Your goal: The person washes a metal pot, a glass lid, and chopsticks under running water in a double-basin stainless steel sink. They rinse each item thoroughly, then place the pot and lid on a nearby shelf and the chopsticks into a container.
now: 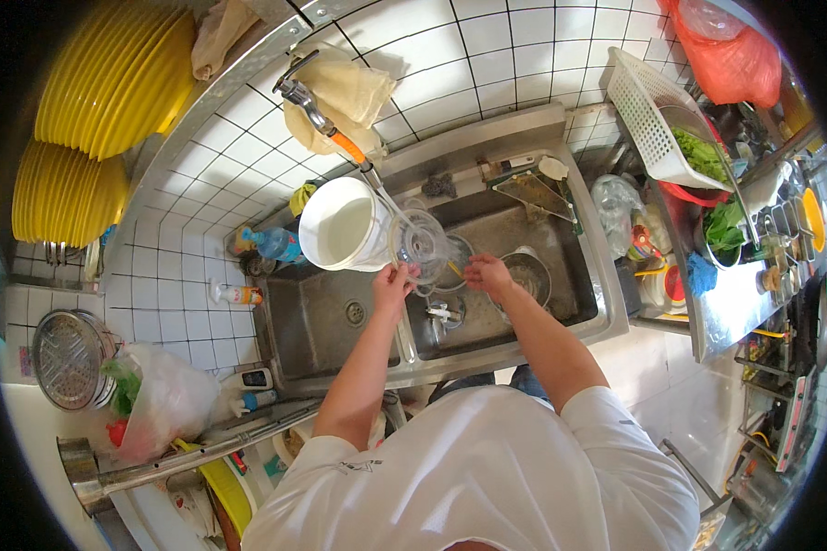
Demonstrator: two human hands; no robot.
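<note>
My left hand (393, 284) grips the rim of a clear plastic vessel (420, 246), perhaps a bowl or lid, over the divider between the two sink basins. Just above it ends the spray tap (350, 146) with its orange sleeve, and the vessel looks wet. My right hand (488, 275) is to the right of the vessel with its fingers curled; whether it holds anything is unclear. Beneath it, a round metal pan (529, 270) sits in the right basin. A white bucket (344, 224) stands behind my left hand. Near the basin's front lies a small white-handled item (444, 313).
The steel sink (413, 375) has a drain (355, 313) in its left basin. A dark scouring pad (440, 184) rests on the back ledge. Blue bottles (276, 242) stand at left. Yellow plates (110, 76) are stacked on the upper shelf. A white basket (651, 127) with greens is at right.
</note>
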